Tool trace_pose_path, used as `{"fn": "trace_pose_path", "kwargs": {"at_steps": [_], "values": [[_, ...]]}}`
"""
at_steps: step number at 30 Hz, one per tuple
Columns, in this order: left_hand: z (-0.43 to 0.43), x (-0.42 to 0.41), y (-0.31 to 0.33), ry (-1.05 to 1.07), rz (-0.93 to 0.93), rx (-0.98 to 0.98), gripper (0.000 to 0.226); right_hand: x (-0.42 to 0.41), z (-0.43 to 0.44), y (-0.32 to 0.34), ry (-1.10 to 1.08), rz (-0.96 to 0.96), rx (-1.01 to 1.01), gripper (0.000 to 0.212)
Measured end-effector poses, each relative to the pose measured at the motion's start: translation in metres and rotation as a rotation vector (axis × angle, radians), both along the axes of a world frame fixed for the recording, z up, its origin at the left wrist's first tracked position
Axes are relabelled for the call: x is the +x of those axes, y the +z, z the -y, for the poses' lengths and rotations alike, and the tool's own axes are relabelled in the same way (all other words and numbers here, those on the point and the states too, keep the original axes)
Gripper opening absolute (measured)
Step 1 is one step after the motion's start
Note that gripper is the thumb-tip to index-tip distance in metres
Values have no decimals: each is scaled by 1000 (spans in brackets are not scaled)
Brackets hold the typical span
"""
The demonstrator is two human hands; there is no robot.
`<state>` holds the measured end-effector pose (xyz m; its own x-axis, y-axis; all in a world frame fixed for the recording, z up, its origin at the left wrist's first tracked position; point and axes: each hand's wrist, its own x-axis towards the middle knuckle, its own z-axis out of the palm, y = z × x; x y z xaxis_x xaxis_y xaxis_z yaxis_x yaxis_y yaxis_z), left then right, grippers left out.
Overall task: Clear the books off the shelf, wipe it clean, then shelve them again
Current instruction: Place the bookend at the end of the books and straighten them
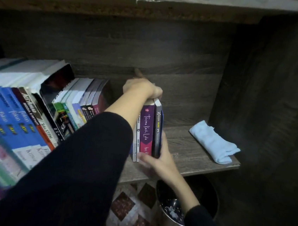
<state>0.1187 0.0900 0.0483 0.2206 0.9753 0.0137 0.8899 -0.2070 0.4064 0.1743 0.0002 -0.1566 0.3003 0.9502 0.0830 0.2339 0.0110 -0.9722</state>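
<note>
Four or so slim books [147,131] stand upright near the middle of the shelf [191,154], clamped between my left hand [141,90] curled over their top edges and my right hand [161,162] wrapped round their lower spines. Squeezed only at the ends, a thin inner one could slide out, I judge, and drop off the front lip into the bin [162,221] at five o'clock (it holds something pale and crumpled; I cannot tell what). At nine o'clock the leaning row [34,111] could slump into the gap. The blue cloth [213,141] lies at three o'clock, well apart.
</note>
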Motion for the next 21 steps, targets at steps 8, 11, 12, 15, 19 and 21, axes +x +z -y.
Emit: {"fn": "trace_pose_path", "kwargs": {"at_steps": [8,11,12,15,19,21], "values": [[-4,-8,-9,-43,131,-83,93,-47,-19,-5,-458,117,92,112],[1,-26,-22,-89,462,-170,108,-48,-18,-7,-484,161,88,102],[5,-34,-29,-109,571,-200,120,-48,-17,-8,-473,165,85,101],[17,-51,-62,-267,735,-216,123,-42,-11,-9,-426,185,83,102],[17,-60,-114,-384,645,-85,139,-20,0,-6,-255,142,74,87],[19,-65,-126,-398,608,-135,139,-7,2,-7,-184,111,83,77]]}}
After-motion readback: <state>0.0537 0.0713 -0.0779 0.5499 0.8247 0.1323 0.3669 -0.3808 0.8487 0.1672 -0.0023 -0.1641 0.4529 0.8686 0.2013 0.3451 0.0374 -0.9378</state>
